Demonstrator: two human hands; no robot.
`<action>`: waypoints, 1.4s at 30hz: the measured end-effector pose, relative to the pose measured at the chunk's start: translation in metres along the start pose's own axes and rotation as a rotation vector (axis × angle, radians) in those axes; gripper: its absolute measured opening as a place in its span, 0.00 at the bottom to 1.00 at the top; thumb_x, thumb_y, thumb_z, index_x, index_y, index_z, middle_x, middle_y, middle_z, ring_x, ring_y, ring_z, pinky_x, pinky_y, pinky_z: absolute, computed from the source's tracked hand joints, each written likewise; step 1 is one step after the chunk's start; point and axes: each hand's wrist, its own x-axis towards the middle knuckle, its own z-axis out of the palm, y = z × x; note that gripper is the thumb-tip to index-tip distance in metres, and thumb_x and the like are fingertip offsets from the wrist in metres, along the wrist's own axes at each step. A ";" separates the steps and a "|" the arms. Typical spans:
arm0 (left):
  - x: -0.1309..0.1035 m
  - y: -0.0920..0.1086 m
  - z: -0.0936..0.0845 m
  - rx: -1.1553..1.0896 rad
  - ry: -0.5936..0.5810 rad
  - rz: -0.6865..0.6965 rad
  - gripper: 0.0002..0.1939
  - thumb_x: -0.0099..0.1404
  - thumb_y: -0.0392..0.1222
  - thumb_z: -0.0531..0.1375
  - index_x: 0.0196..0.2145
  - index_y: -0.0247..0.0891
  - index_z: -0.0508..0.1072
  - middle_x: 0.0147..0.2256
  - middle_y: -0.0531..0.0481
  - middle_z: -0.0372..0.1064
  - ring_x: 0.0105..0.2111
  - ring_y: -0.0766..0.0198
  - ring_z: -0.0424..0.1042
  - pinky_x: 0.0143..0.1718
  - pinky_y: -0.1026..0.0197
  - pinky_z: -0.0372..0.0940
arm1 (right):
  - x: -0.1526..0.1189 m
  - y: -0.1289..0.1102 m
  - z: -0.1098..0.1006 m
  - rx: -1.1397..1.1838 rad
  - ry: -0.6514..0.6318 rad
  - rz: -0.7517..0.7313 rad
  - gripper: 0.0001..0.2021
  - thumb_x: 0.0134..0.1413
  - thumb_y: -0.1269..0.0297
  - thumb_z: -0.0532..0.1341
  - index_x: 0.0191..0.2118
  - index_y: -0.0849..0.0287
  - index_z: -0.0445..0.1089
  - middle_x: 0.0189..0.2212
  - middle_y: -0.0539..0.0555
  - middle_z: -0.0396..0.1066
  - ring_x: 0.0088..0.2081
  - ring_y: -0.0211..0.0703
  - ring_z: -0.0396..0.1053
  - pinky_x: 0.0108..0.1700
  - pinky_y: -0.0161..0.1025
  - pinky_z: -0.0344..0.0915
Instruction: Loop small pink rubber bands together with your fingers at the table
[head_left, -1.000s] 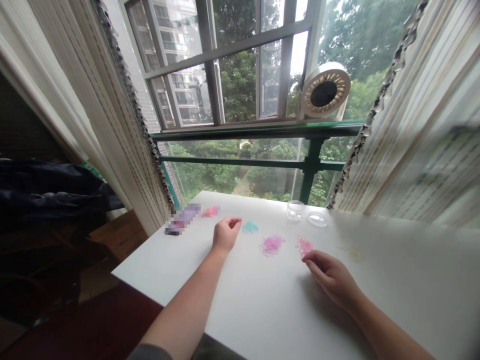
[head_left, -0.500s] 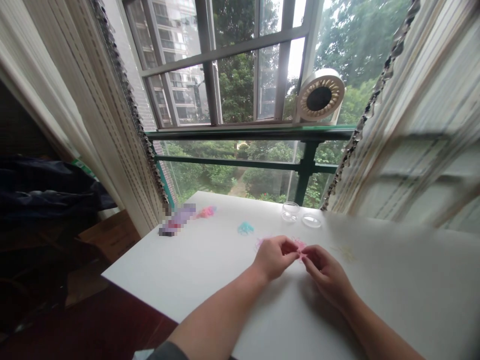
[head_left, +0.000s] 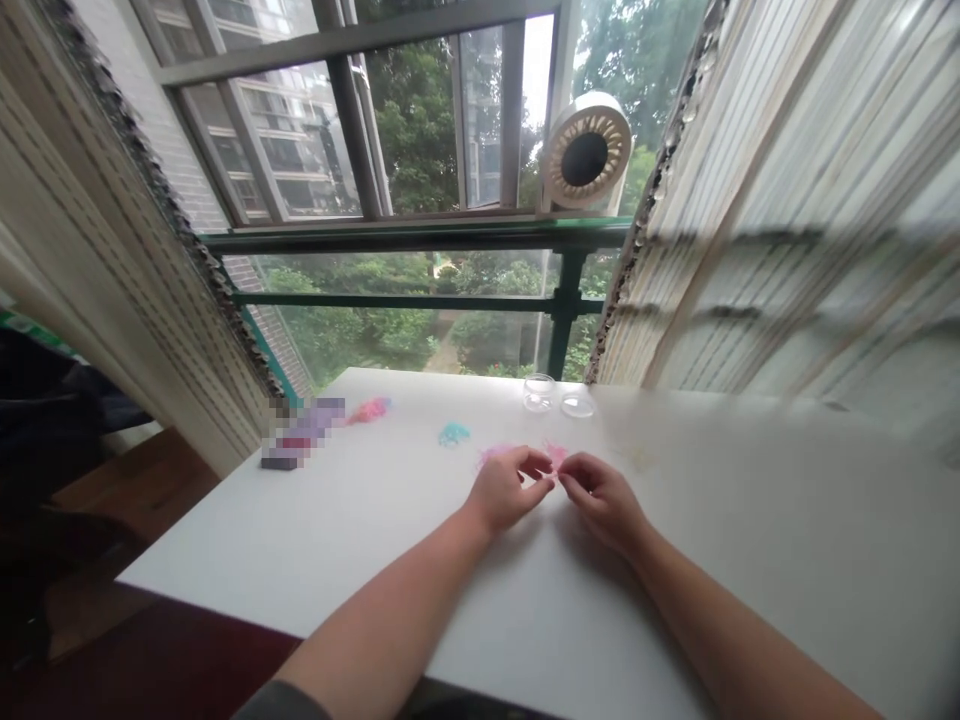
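Observation:
Above the white table (head_left: 300, 560), my left hand (head_left: 506, 490) and my right hand (head_left: 604, 500) meet with their fingertips almost touching. Both are closed in a pinch. A tiny pinkish bit shows between the fingertips, too small to name. Just behind them lies a loose pile of thin pink pieces (head_left: 555, 452). A lilac pile (head_left: 495, 455) is partly hidden by my left hand. To the left sits a turquoise pile (head_left: 454, 433) of similar small pieces. A faint pale yellow pile (head_left: 640, 457) lies beyond my right hand.
A clear round container (head_left: 538, 395) and a clear lid-like dish (head_left: 577, 406) stand near the back edge. At the left are a pink-orange pile (head_left: 370, 410) and a blurred purple item (head_left: 307, 432). A round white fan (head_left: 589, 150) stands by the window railing.
The camera view has turned, so the whole scene sits further left and slightly higher. My hands stay together at the pink pile, still pinching, with little visible change.

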 end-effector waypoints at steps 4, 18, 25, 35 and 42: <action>0.000 -0.001 -0.002 0.065 -0.023 -0.012 0.11 0.54 0.40 0.62 0.37 0.38 0.75 0.36 0.49 0.75 0.32 0.66 0.73 0.34 0.64 0.66 | 0.000 0.000 0.001 0.062 -0.007 0.006 0.07 0.51 0.61 0.57 0.28 0.58 0.64 0.20 0.47 0.63 0.23 0.36 0.59 0.27 0.34 0.57; 0.001 -0.002 -0.001 0.051 -0.021 0.002 0.06 0.57 0.40 0.60 0.31 0.36 0.75 0.30 0.50 0.74 0.29 0.68 0.70 0.29 0.67 0.61 | 0.001 -0.004 0.002 0.064 -0.038 0.028 0.02 0.48 0.67 0.55 0.27 0.57 0.61 0.19 0.45 0.59 0.22 0.34 0.55 0.25 0.33 0.54; 0.000 -0.002 0.001 0.044 -0.027 0.030 0.06 0.57 0.39 0.59 0.30 0.35 0.73 0.29 0.50 0.72 0.29 0.69 0.68 0.28 0.67 0.59 | 0.001 0.001 0.003 0.057 -0.068 0.032 0.02 0.47 0.69 0.55 0.27 0.57 0.60 0.19 0.45 0.58 0.22 0.33 0.54 0.25 0.33 0.53; -0.001 -0.003 0.000 0.086 -0.075 0.035 0.04 0.56 0.37 0.58 0.29 0.34 0.71 0.28 0.51 0.71 0.27 0.70 0.67 0.28 0.67 0.59 | 0.001 -0.006 0.004 0.200 -0.015 0.017 0.03 0.46 0.71 0.56 0.25 0.58 0.61 0.20 0.45 0.59 0.23 0.33 0.54 0.26 0.33 0.53; 0.000 -0.006 0.003 0.094 -0.080 0.044 0.04 0.55 0.37 0.58 0.27 0.34 0.70 0.26 0.52 0.70 0.25 0.71 0.65 0.28 0.68 0.58 | 0.001 -0.011 0.008 0.431 -0.067 0.076 0.04 0.46 0.68 0.58 0.25 0.58 0.62 0.18 0.44 0.57 0.21 0.32 0.53 0.24 0.33 0.51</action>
